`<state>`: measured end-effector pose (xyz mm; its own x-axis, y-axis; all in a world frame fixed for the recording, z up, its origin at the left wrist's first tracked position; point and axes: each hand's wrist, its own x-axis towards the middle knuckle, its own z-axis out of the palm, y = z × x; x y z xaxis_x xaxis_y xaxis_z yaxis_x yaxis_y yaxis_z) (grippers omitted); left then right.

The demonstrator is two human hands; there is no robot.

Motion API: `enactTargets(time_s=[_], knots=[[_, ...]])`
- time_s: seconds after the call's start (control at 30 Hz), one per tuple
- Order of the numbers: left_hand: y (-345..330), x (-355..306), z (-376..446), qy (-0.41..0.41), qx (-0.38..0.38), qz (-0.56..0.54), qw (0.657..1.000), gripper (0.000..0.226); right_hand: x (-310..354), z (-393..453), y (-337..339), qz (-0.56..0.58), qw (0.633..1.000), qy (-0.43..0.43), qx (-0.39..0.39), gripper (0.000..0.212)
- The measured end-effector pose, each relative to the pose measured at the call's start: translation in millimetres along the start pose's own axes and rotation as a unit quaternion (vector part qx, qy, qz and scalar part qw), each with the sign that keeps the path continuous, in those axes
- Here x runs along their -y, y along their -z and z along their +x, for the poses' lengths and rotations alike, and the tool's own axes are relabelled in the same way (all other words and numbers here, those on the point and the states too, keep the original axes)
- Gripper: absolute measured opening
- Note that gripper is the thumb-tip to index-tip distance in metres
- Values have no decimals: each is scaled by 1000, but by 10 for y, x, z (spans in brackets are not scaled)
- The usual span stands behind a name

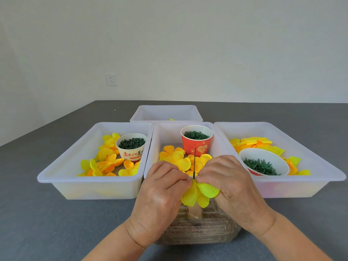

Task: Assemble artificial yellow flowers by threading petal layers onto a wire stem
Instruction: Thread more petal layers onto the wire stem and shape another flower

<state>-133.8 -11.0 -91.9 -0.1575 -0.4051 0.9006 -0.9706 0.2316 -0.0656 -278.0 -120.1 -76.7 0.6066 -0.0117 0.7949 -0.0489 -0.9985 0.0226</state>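
A bright yellow petal layer (pixel 199 193) sat threaded on a thin dark green wire stem (pixel 194 162), which stood upright near the front of the scene, just before the middle tray (pixel 150 159). The left hand (pixel 163 187) and right hand (pixel 231 183) both pinched the petal layer at the stem, fingertips curled and meeting at the wire. The petals were glossy, rounded and drooped downward. A white cup (pixel 131 146) in the left tray (pixel 62 170) bore red Chinese characters; a red cup (pixel 196 142) in the middle tray showed a heart motif with unreadable writing.
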Motion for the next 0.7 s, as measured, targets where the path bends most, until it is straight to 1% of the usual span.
enactTargets(time_s=[0.07, 0.1, 0.17, 0.2, 0.23, 0.3, 0.33, 0.4, 0.43, 0.47, 0.5, 0.57, 0.63, 0.7], knots=[[2, -4, -2, -2, 3, 2, 1000, 52, 5, 11, 7, -10, 1000, 5, 4, 20], [12, -1, -6, -1, 13, 3, 1000, 47, 4, 16, 15, -14, 1000, 7, 8, 21], [63, 13, -34, 10, 47, -18, 999, 26, -4, 17, 33, -17, 1000, 9, 22, 25], [100, 15, -42, 28, 68, -40, 996, 25, -10, 11, 43, -14, 999, 7, 29, 28], [131, 24, -50, 48, 87, -69, 993, 29, -15, 5, 56, -10, 999, 2, 36, 31], [181, 32, -44, 99, 106, -130, 981, 31, -21, -12, 78, -8, 999, -7, 48, 36], [196, 21, -28, 131, 110, -167, 971, 34, -18, -20, 86, -9, 999, -9, 53, 38], [197, 7, 26, 210, 106, -245, 941, 46, -10, -32, 99, -8, 998, -14, 61, 39], [183, -3, 60, 241, 96, -266, 929, 52, -4, -36, 104, -8, 998, -17, 65, 38], [160, -14, 95, 261, 88, -270, 923, 51, 2, -39, 105, -7, 997, -18, 68, 37], [129, -27, 132, 273, 84, -262, 922, 44, 6, -43, 106, -6, 997, -21, 72, 37], [62, -45, 184, 304, 88, -254, 914, 23, -3, -51, 113, 1, 997, -25, 75, 38], [23, -39, 194, 348, 105, -289, 886, 14, -16, -68, 114, 13, 997, -30, 75, 40], [13, -16, 186, 386, 112, -335, 852, 12, -15, -85, 103, 39, 995, -46, 80, 38]])
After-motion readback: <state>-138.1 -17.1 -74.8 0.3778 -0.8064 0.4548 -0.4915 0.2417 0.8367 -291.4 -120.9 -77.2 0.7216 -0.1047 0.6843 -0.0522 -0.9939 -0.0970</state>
